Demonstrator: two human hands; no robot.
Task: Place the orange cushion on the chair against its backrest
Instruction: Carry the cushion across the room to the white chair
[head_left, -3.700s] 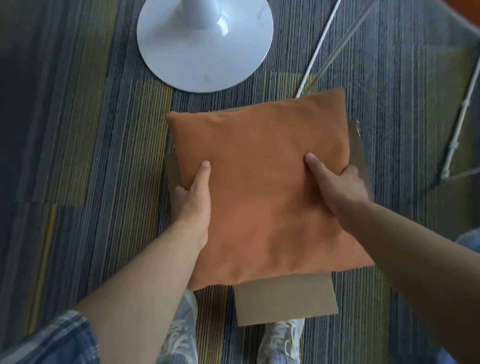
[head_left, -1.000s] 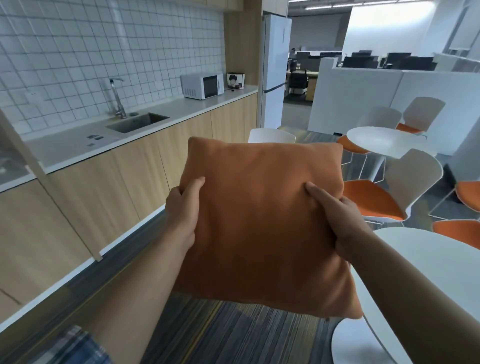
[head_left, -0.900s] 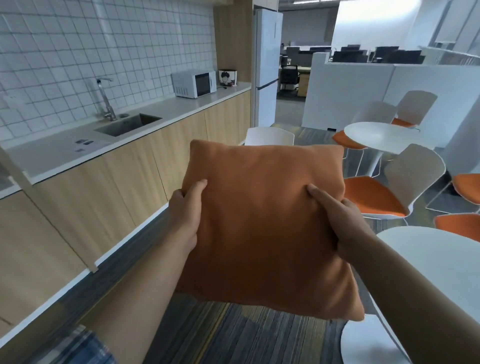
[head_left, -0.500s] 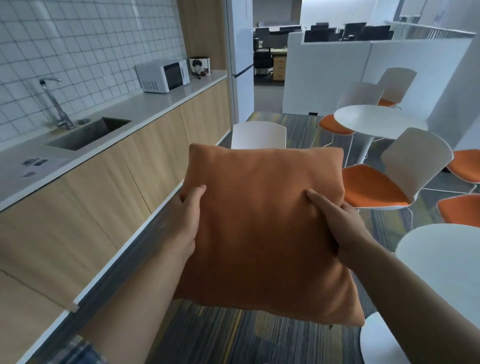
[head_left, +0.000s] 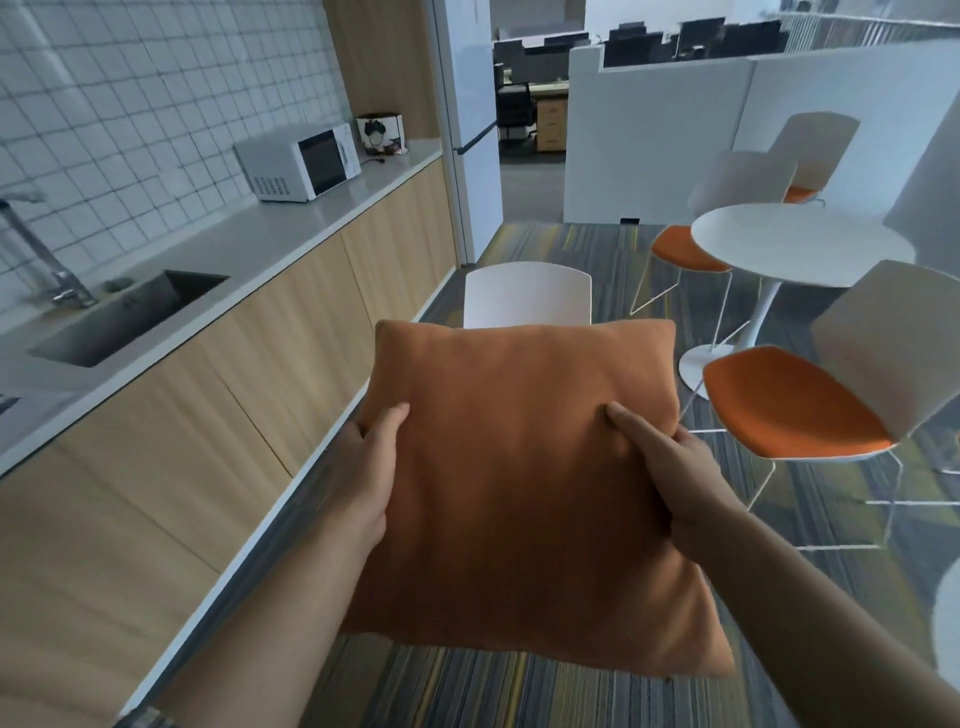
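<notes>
I hold the orange cushion (head_left: 524, 488) up in front of me, above the carpet. My left hand (head_left: 366, 467) grips its left edge and my right hand (head_left: 667, 467) grips its right edge, thumbs on the near face. Straight ahead, the white backrest of a chair (head_left: 527, 293) shows just above the cushion's top edge; its seat is hidden behind the cushion. A second chair (head_left: 810, 410) with a white shell and orange seat stands to the right.
A wooden counter (head_left: 291, 244) with a sink (head_left: 130, 317) and microwave (head_left: 298, 161) runs along the left. A round white table (head_left: 800, 244) stands at the right with more orange-seated chairs (head_left: 727, 208) behind it. Another white table edge (head_left: 945, 623) is at lower right.
I lifted the cushion off the floor and cardboard and carried it forward. Over the last second the white chair ahead came closer and the view tilted down.
</notes>
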